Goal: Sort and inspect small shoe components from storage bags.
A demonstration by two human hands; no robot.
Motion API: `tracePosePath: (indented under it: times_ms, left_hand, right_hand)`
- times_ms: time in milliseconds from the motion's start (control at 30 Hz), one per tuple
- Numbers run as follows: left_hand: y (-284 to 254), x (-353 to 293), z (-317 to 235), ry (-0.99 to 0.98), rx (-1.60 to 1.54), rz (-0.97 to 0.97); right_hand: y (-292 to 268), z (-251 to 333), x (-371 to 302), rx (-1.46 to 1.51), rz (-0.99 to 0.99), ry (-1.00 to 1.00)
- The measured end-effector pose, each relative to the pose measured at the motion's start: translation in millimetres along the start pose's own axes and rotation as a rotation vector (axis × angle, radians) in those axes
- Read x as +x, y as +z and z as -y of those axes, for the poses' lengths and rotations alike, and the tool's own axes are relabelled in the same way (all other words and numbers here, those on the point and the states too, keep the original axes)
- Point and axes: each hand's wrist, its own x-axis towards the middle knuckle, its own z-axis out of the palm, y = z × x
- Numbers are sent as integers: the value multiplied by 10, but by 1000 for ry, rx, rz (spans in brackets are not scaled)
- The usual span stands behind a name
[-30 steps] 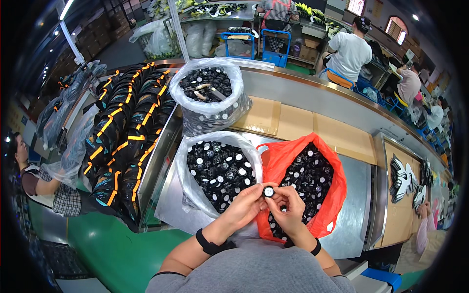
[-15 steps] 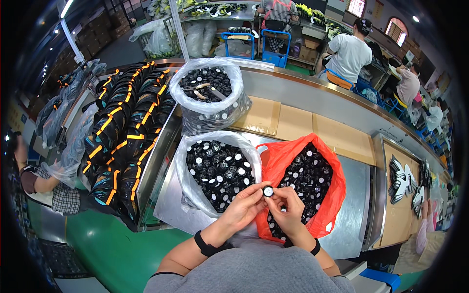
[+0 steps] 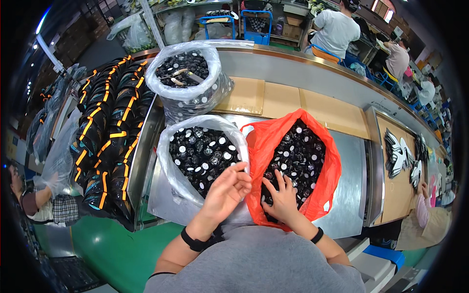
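Observation:
My right hand (image 3: 283, 199) reaches into the red plastic bag (image 3: 333, 178), its fingers spread on small black round pieces (image 3: 305, 158) with white discs. Beside it, above the near right rim of a clear plastic bag (image 3: 168, 172), my left hand (image 3: 227, 192) is raised with loosely bent fingers apart and nothing visible in them. That clear bag holds similar black pieces with white faces (image 3: 200, 154). Behind it stands another clear bag (image 3: 193, 100) full of black pieces, with a few tan-and-grey slim items (image 3: 180, 77) lying on top.
Stacked black items with orange strips (image 3: 105, 132) fill a trough at left. Cardboard sheets (image 3: 332, 112) line the metal bench's back. Black-and-white parts (image 3: 403, 156) lie on a board at right. Several people sit beyond; one person (image 3: 41, 200) is at far left.
My hands have parted from the small black piece they held together. The right hand has dropped into the red bag; the left has moved left. The whole view has shifted slightly.

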Motion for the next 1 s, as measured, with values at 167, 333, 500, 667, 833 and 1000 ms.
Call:
tracePosePath:
  times_ms: [167, 333, 500, 667, 833, 1000]
  left_hand:
    - [107, 27, 91, -41, 273, 36]
    - [119, -14, 102, -60, 475, -32]
    - [106, 101, 243, -64, 793, -12]
    - [261, 343, 379, 11, 956, -8]
    - [217, 455, 452, -63, 736, -48]
    - [229, 363, 296, -84, 623, -54]
  right_hand:
    - [93, -267, 319, 83, -160, 74]
    - [53, -578, 444, 458, -470, -30]
    - [-344, -362, 389, 1690, -110, 571]
    - [-574, -220, 304, 1811, -32, 478]
    - [-695, -83, 245, 1796, 27, 312]
    - [-683, -134, 259, 2163, -26, 486]
